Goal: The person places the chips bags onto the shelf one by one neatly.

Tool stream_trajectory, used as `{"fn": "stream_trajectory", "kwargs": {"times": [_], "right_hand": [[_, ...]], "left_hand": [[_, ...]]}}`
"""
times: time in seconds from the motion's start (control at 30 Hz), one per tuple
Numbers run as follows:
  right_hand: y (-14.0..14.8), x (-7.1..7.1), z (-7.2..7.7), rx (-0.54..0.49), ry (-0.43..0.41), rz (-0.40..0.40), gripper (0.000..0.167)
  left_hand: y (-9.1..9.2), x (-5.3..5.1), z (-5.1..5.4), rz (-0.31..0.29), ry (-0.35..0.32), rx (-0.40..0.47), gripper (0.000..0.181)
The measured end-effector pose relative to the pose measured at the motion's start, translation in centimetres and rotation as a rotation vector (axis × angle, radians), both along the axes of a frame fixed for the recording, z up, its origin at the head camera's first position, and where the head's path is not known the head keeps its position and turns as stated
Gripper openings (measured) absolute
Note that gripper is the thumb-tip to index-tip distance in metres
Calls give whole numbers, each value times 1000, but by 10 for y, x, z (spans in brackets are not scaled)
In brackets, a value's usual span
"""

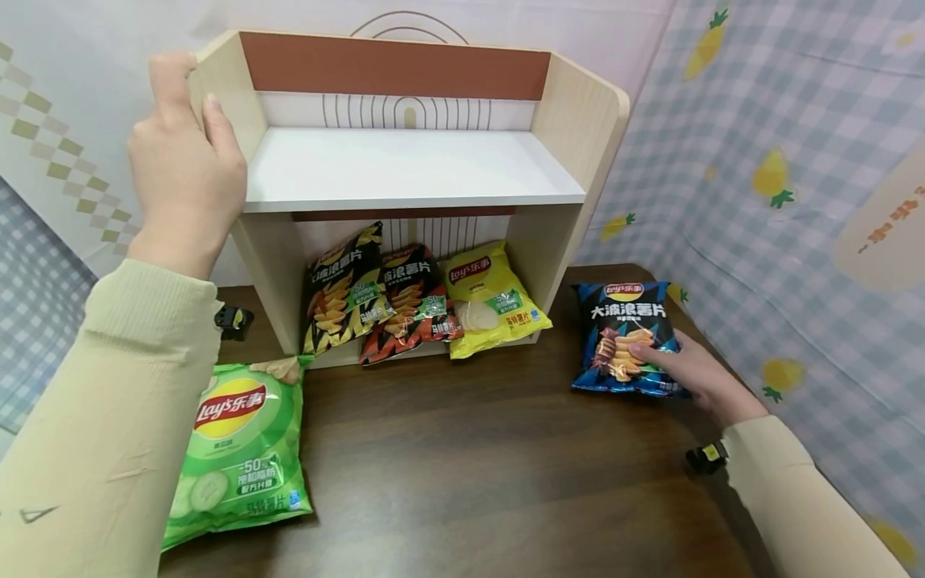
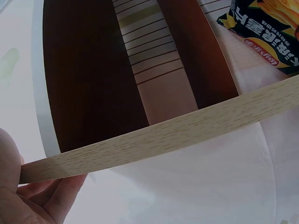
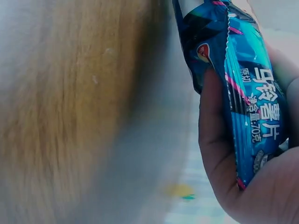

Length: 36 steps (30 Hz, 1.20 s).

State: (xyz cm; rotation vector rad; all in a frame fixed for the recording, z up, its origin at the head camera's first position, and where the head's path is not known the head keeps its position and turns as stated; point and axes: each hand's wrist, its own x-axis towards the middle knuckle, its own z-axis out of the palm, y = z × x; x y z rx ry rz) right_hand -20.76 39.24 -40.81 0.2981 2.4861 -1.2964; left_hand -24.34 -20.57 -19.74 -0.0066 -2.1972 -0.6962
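Shelf (image 1: 415, 164) in pale wood, with a white middle board and a reddish-brown strip (image 1: 397, 66) across the top of its back, stands on the dark wooden tabletop (image 1: 448, 457). The left hand (image 1: 189, 156) grasps the upper front of the shelf's left side panel (image 1: 230, 88), the panel's edge lying between thumb and fingers in the left wrist view. Well apart from the shelf, to the right of its front corner, the right hand (image 1: 690, 365) grips a blue-and-black Lay's bag (image 1: 621, 333), thumb across the printed front; whether the bag touches the tabletop I cannot tell. In the shelf's lower compartment three more bags lean side by side: a black-and-gold bag (image 1: 343, 293) next to the left panel, a red-and-black bag (image 1: 412, 309) in the middle, and a yellow bag (image 1: 491, 301) nearest the right panel. A green bag (image 1: 242, 449) lies on the tabletop in front of the shelf's left corner, partly hidden by the left sleeve (image 1: 116, 401). To the right of the shelf hangs blue-and-white checked cloth (image 1: 730, 217) with a pineapple print; pale cloth (image 1: 94, 48) shows behind it.
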Motion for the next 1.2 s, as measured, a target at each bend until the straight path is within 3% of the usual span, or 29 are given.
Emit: {"fn": "stream_trajectory", "kwargs": {"times": [0.13, 0.2, 0.33, 0.43, 0.57, 0.67, 0.93, 1.2], "right_hand": [[-2, 22, 11, -37, 172, 36, 88], [-4, 33, 18, -7, 239, 66, 82], [-12, 55, 31, 159, 335, 136, 81], [-18, 69, 39, 223, 333, 176, 83], [-31, 80, 50, 219, 306, 223, 84], [-45, 83, 59, 211, 316, 260, 82], [-87, 76, 85, 18, 335, 315, 71], [-111, 64, 107, 5, 404, 330, 72]], "left_hand": [[0, -2, -1, -1, 9, 2, 41], [-1, -2, -2, -4, 11, 7, 41], [-5, -5, -7, -14, 19, 12, 41], [-9, -6, -12, -6, 7, 21, 42], [-14, -5, -16, 9, -2, 24, 42], [-16, -5, -17, 7, 2, 14, 41], [-18, -4, -18, 2, -15, 15, 41], [-18, -6, -17, 7, -12, 14, 42]]}}
